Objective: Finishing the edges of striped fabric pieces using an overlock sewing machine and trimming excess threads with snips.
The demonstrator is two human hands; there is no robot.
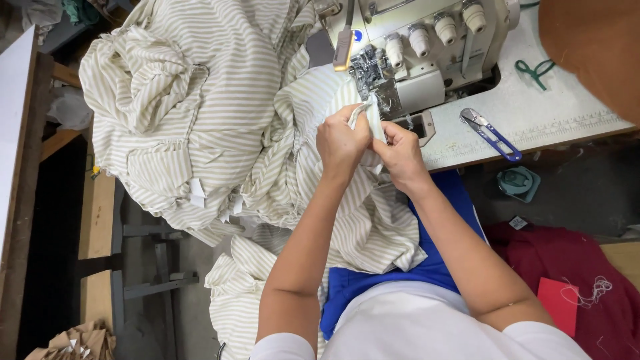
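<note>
The cream-and-beige striped cotton fabric (287, 167) is right at the front of the machine, its narrow folded edge (371, 113) pinched up between both hands just below the presser foot, the rest spilling off the bench and down over the person's lap. The left hand (341, 141) is closed on that edge, thumb and fingers clamped near the top, and the right hand (399, 155) is closed on it too, fingertips gripping the same strip just beside the left, the two hands touching. This reads as the lining-up step: the seam edge is being folded and squared before it goes under the foot, not yet fed in. Next move, as I judge it, calls for keeping the layers flush, sliding the tip flat onto the plate under the metal presser foot (370, 77) of the off-white overlock sewing machine (427, 47), and keeping fingertips clear of the needle. Outward from there: a heap of the same striped garments (167, 107) is piled to the left of the machine, and a small pair of blue-handled thread snips (490, 133) lies on the pale grey bench (567, 113) to the right, well apart from the hands. Below the bench edge, dark red cloth (567, 267) sits by the person's right elbow.
</note>
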